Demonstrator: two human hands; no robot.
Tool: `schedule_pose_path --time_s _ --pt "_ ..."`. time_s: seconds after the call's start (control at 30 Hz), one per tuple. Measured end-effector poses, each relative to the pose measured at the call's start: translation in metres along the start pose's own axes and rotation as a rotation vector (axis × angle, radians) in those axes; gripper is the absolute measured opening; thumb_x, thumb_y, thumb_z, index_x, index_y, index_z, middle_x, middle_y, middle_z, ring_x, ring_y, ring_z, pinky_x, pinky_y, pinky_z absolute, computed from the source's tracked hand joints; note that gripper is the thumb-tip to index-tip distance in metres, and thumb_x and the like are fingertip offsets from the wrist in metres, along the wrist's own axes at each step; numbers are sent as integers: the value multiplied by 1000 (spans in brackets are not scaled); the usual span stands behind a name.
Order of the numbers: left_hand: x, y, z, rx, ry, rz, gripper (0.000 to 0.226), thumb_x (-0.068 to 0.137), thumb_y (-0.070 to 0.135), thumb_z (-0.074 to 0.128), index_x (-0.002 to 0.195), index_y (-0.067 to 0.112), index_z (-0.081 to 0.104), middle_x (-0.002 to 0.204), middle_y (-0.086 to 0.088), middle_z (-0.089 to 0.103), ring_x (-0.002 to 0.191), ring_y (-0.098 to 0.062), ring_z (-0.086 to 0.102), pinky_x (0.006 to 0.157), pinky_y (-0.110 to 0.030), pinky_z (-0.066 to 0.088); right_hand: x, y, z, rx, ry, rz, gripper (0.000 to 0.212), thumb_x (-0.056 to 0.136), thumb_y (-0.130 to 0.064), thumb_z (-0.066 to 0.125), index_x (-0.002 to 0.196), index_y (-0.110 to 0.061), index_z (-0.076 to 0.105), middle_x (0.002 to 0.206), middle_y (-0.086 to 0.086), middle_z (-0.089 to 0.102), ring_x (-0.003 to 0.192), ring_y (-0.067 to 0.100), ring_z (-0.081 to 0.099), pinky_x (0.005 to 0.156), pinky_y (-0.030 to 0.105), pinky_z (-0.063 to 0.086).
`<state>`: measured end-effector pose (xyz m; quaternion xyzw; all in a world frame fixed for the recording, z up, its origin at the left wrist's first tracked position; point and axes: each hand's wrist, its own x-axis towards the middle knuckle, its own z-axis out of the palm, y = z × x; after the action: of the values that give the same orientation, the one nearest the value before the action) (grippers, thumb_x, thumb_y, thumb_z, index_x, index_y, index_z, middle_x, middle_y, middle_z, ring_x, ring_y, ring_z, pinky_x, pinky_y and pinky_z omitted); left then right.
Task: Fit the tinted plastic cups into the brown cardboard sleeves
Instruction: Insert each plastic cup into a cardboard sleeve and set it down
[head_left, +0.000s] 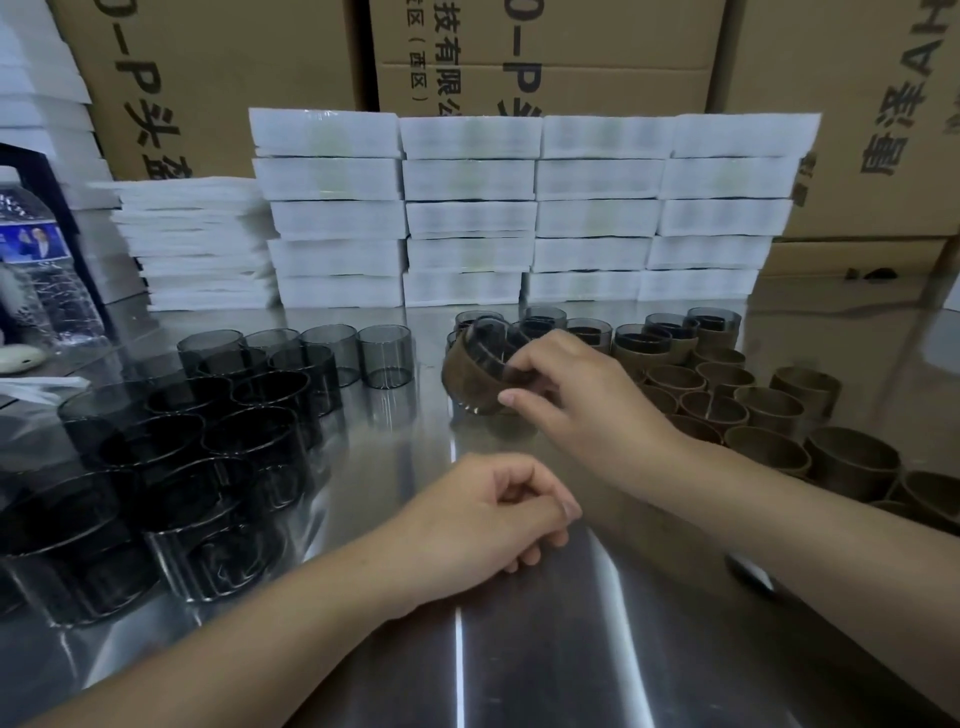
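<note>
Head view shows the right hand (571, 400) pinching a sleeved tinted cup (467, 374), tilted, just before the finished cups (644, 340); left hand (488, 519), loosely curled and holding nothing, lies nearer the bare cups (260, 400) leftward; empty sleeves (769, 410) stand rightward.

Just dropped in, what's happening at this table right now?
A person is sleeving cups by hand. The right hand holds a tinted cup set inside a brown sleeve, tilted. The left hand rests on the metal table, loosely curled, holding nothing. Bare cups stand to the left, empty sleeves to the right, finished ones at the back.
</note>
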<state>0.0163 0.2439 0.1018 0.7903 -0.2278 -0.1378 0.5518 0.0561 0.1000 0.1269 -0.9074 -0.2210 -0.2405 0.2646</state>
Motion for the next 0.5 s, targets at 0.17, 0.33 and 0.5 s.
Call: schedule_pose_path --time_s 0.17,0.33,0.5 --pt "1 -1 -1 -2 18 -12 18 90 9 59 77 14 70 60 9 65 51 1 55 52 -13 46 21 -17 20 -111 -130 -78 23 94 -20 58 114 -10 63 113 6 56 101 25 58 88 38 44" --pt "4 -4 -2 -14 37 -20 16 91 7 57 85 7 72 59 8 66 50 0 56 51 -14 46 39 -18 34 -351 -281 -40 27 98 -21 51 122 -11 58 121 10 52 108 32 56 84 39 45" --pt "3 -4 0 -26 18 5 21 93 6 56 85 20 71 58 9 65 50 1 55 50 -14 46 45 -13 34 -411 -305 16 26 98 -19 51 121 -8 57 120 13 52 109 34 54 81 38 42"
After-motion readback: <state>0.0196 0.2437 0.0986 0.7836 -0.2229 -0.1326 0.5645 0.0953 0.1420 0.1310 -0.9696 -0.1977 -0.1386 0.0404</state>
